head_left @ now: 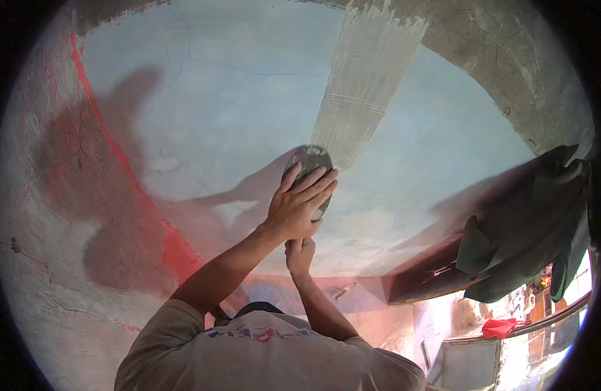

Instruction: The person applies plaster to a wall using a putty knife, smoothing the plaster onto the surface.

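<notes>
A dark oval pad (315, 156) with a mottled, rounded end lies against the pale blue wall (248, 117). My left hand (299, 202) rests on top of it, fingers stretched and spread across its surface. Just below, my right hand (300, 255) is closed in a fist at the pad's lower end, close under the left palm. Whatever the right fingers wrap round is hidden, so I cannot tell whether it is a handle. From the pad's upper right, a grey strip of plaster (359, 98) runs up the wall.
A red painted band (111, 140) curves down the left side. At right, a dark green cloth (528, 221) hangs over a brown wooden ledge (421, 280). Lower right, a red cloth (499, 328) lies by a curved rail. Rough bare plaster (502, 52) borders the upper right.
</notes>
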Available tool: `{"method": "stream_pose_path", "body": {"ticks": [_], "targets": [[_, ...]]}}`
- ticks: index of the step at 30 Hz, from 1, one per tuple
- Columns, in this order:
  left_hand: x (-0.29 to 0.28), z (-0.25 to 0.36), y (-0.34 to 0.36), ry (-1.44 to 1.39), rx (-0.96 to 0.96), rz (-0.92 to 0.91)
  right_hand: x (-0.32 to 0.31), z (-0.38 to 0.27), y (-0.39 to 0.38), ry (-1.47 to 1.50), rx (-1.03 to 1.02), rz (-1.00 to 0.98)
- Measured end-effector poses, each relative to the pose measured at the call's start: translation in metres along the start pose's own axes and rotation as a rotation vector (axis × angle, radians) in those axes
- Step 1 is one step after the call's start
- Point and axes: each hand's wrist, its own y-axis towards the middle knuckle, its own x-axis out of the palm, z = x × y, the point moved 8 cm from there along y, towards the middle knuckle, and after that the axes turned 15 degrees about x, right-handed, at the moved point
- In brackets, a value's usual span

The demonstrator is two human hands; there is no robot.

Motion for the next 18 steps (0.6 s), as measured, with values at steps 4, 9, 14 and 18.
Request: {"method": "stream_pose_path", "body": {"ticks": [4,9,14,18], "targets": [[-0.049,0.000,0.016,0.027,0.033,0.113,0.018,-0.050,-0.015,-0.001,-0.008,0.005],[-0.019,0.004,0.006,0.020,0.012,0.066,0.004,-0.018,-0.010,-0.012,-0.031,0.003],[-0.028,0.005,0.008,0.007,0.031,0.087,0.009,-0.026,-0.012,0.046,-0.026,-0.033],[-0.070,-0.002,0.046,0.042,0.075,0.161,0.022,-0.095,-0.001,0.099,0.007,-0.087]]}}
